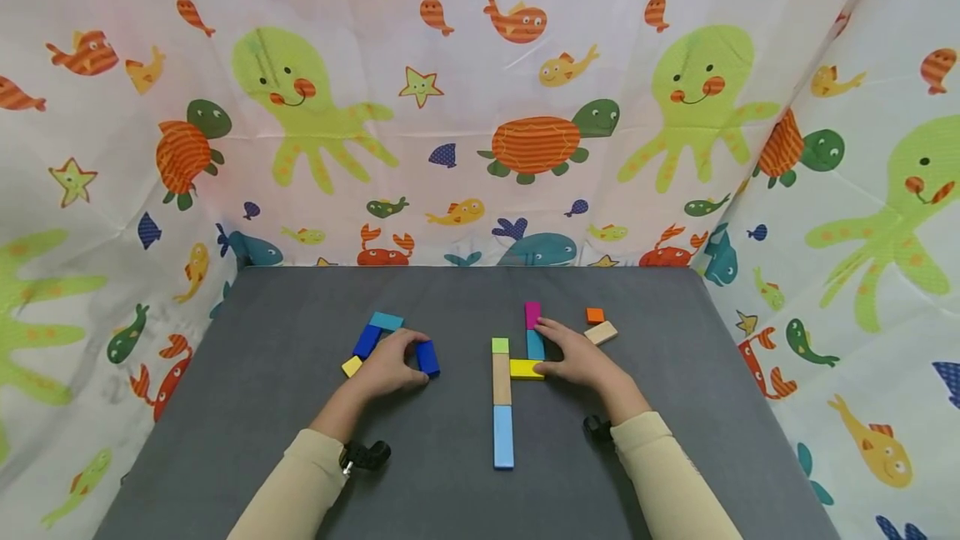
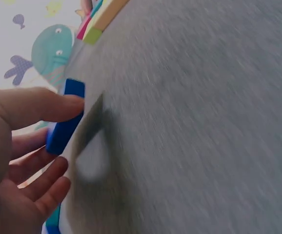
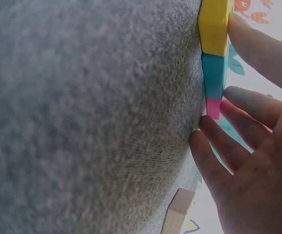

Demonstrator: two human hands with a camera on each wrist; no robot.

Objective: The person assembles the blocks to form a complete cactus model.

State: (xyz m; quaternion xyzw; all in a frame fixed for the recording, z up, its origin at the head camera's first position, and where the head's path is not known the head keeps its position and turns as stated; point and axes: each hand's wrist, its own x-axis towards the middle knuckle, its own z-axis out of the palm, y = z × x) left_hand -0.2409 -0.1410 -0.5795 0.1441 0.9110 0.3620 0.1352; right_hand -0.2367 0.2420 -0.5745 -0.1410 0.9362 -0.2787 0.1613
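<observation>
My left hand pinches a dark blue block between thumb and fingers; in the left wrist view the same blue block is tilted above its shadow. My right hand rests against a row of blocks, its thumb on the yellow block and fingertips beside the teal block and magenta block. The yellow block's left end meets a column made of a green block, a natural wood block and a light blue block.
Around the left hand lie a teal block, a blue block and a yellow block. An orange block and a wood block lie right of the right hand. A patterned curtain borders the grey table.
</observation>
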